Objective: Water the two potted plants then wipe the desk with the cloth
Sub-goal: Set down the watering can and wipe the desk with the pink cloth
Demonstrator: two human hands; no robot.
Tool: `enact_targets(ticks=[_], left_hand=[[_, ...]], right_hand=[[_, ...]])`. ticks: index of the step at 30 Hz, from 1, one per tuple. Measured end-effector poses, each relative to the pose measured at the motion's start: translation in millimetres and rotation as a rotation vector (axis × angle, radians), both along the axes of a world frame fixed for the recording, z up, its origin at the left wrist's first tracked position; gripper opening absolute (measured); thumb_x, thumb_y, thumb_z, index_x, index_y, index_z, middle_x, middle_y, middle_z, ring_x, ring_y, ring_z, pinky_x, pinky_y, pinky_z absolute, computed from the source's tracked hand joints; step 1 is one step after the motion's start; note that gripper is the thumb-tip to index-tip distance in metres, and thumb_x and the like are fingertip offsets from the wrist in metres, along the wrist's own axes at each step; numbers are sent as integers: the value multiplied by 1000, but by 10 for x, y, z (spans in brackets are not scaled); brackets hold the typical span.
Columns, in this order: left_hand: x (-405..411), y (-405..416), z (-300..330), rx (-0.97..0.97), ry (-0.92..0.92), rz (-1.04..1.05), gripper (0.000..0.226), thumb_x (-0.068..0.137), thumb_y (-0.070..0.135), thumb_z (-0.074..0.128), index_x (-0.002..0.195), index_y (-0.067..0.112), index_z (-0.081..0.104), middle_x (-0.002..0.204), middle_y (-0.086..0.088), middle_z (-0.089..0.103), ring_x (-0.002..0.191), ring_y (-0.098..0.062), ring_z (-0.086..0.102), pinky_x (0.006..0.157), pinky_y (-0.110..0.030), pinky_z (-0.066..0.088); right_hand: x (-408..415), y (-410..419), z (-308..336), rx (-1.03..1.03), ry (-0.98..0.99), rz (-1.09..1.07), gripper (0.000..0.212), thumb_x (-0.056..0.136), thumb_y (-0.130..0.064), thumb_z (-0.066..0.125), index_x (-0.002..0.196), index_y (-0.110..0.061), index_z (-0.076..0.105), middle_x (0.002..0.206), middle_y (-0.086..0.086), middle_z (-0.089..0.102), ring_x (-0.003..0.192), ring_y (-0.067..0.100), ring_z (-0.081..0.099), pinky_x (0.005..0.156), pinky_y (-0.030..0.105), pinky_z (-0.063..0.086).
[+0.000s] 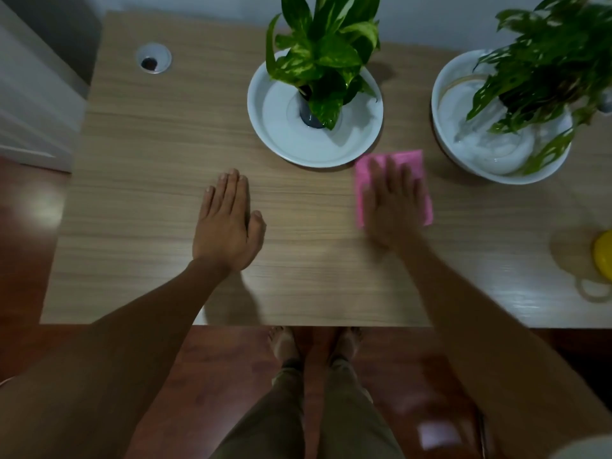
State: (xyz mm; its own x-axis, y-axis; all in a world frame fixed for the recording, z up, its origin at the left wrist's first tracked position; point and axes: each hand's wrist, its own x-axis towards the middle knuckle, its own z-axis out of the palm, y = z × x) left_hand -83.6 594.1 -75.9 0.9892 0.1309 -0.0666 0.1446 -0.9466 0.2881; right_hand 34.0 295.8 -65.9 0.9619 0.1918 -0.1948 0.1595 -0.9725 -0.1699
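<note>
- Cloth [414, 160]: pink, thin, likely soft and light; best pressed flat from above, not pinched.
- Lies on bench [149, 160], under right hand [394, 207], between two pots [314, 127] [496, 127] just beyond the fingertips.
- Right fingers [390, 175]: spread flat, released, pressing cloth, no grip.
- Left hand [228, 226]: flat on bare bench, fingers [231, 190] straight together, holding nothing.

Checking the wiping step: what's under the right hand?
The pink cloth lies flat on the desk under the right hand. The cloth's middle is covered by the hand.
</note>
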Motion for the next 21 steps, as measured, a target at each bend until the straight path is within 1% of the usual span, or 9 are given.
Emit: enact_targets(ticks=[2, 3, 5, 7, 11, 13, 16, 19, 21], left_hand=[[5, 3, -10, 6, -9, 0, 70, 104, 40, 24, 164, 5, 15, 174, -13, 10, 162, -23, 2, 131, -46, 4], [6, 6, -14, 6, -10, 1, 70, 104, 40, 24, 164, 5, 15, 173, -14, 10, 162, -23, 3, 131, -46, 4], [-2, 0, -6, -8, -3, -2, 70, 104, 40, 24, 164, 4, 15, 173, -14, 10, 162, -23, 3, 131, -46, 4], [-7, 3, 7, -37, -8, -3, 69, 105, 39, 24, 164, 5, 15, 174, -13, 10, 162, -23, 3, 132, -45, 3], [-21, 149, 59, -63, -27, 23, 67, 105, 36, 24, 164, 4, 16, 173, -15, 11, 162, -24, 4, 132, -43, 3], [-25, 301, 90, -49, -28, 46, 68, 105, 36, 23, 163, 3, 17, 173, -17, 12, 162, -25, 4, 132, -45, 4], [-15, 557, 116, -6, -29, 71, 69, 105, 38, 20, 163, 1, 16, 172, -20, 13, 162, -28, 6, 131, -47, 6], [51, 757, 110, 13, -34, 120, 69, 106, 39, 20, 162, 0, 16, 172, -20, 13, 161, -30, 7, 131, -48, 7], [85, 896, 76, 25, -34, 148, 69, 105, 39, 21, 163, 1, 16, 172, -20, 13, 161, -30, 7, 131, -49, 7]], right_hand=[[212, -157, 28, 20, 68, -126, 62, 109, -56, 5, 167, -35, -2, 176, 3, -1, 162, 37, 0, 129, 59, -1], [236, -113, 20, 35, 70, -179, 64, 108, -57, 3, 167, -34, -4, 176, 3, -4, 162, 37, -4, 129, 60, -2], [93, 154, 1, 49, 48, -248, 66, 107, -57, 0, 167, -30, -5, 176, 6, -6, 161, 38, -6, 128, 63, 0], [-218, 537, -17, 63, 34, -230, 66, 107, -56, 1, 167, -29, -5, 176, 7, -4, 161, 39, -3, 128, 63, 1], [-740, 1330, 37, 108, 77, -30, 64, 109, -55, 1, 167, -28, -8, 175, 3, -10, 160, 36, -12, 128, 60, -5], [-820, 1658, 29, 119, 67, 92, 64, 110, -52, 5, 168, -27, -4, 176, 3, -8, 161, 36, -10, 129, 59, -5], [-710, 2053, 4, 111, 17, 225, 62, 111, -48, 12, 168, -25, 7, 176, 3, 4, 162, 35, -1, 129, 57, 1], [-447, 2321, -27, 96, 9, 334, 62, 110, -48, 12, 168, -25, 11, 176, 3, 7, 162, 35, 2, 129, 57, 4], [-253, 2491, -49, 90, 8, 383, 62, 111, -49, 12, 168, -26, 10, 176, 2, 7, 163, 33, 2, 130, 56, 3]])
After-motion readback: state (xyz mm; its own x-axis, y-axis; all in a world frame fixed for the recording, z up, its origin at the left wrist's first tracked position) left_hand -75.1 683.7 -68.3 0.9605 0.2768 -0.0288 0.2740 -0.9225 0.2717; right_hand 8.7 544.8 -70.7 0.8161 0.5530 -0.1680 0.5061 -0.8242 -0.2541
